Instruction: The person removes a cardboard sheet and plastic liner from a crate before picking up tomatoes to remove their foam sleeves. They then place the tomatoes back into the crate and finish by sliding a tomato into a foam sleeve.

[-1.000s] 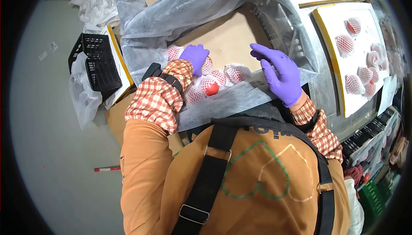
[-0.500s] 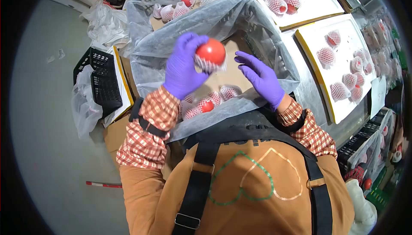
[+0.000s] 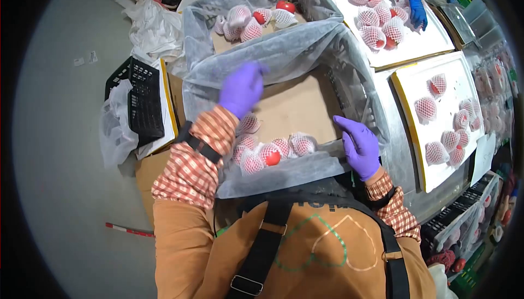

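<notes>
My left hand (image 3: 242,90), in a purple glove, is over the left side of the near lined crate (image 3: 284,174). Motion blurs its fingers, and no tomato shows in it. My right hand (image 3: 361,147), also gloved, is open at the crate's right front corner, thumb and fingers apart and nothing held. Several tomatoes in foam nets line the crate's front and left edge, one showing red skin (image 3: 272,158). In the far lined crate (image 3: 204,37) lie more netted tomatoes (image 3: 251,29) and one mostly bare red tomato (image 3: 285,7).
Two white trays (image 3: 431,162) with netted tomatoes stand on the right. A co-worker's blue-gloved hand (image 3: 417,12) reaches over the farther tray. To the left are a black crate (image 3: 144,105) and a plastic bag (image 3: 118,130). Packed fruit (image 3: 491,89) lines the far right.
The tomato has left my left hand, and one more netted tomato shows in the far crate. My right hand has moved back to the crate's corner. A co-worker's hand has appeared.
</notes>
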A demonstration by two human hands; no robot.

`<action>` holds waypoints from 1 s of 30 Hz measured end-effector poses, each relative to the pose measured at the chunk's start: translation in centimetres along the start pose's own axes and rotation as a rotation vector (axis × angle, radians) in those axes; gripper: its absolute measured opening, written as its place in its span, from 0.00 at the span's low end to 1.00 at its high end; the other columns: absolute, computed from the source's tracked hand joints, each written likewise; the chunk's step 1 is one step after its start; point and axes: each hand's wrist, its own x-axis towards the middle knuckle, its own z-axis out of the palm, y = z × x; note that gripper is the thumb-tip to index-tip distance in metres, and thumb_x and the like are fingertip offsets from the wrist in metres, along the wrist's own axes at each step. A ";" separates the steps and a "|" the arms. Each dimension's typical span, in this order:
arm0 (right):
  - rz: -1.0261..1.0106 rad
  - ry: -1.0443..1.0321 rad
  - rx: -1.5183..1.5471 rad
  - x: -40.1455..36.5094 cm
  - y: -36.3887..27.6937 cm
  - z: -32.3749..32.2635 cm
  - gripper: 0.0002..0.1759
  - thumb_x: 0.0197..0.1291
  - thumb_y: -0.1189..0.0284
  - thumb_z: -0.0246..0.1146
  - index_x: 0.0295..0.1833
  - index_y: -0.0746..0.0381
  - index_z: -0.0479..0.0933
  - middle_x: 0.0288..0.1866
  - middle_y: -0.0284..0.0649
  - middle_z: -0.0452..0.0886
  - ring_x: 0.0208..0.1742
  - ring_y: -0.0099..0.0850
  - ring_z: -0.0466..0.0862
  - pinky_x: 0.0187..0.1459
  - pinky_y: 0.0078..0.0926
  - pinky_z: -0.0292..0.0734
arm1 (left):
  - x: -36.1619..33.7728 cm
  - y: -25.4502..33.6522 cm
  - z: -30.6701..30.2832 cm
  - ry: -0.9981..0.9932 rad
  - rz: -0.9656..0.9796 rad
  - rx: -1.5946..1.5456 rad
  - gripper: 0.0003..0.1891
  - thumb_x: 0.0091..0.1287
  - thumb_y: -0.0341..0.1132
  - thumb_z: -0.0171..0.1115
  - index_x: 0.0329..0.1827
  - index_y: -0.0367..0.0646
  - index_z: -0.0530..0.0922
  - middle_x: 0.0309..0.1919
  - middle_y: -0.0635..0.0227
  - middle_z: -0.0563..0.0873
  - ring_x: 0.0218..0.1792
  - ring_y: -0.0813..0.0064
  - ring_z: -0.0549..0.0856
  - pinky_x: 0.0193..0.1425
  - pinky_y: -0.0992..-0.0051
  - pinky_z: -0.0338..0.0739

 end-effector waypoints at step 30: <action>0.088 0.084 -0.112 -0.4 1.0 0.9 0.18 0.59 0.76 0.59 0.56 0.58 0.78 0.43 0.42 0.84 0.40 0.38 0.84 0.43 0.32 0.79 | -4.8 2.5 14.4 -0.874 -0.343 -0.181 0.40 0.50 0.46 0.74 0.66 0.42 0.67 0.57 0.53 0.78 0.55 0.55 0.81 0.60 0.64 0.75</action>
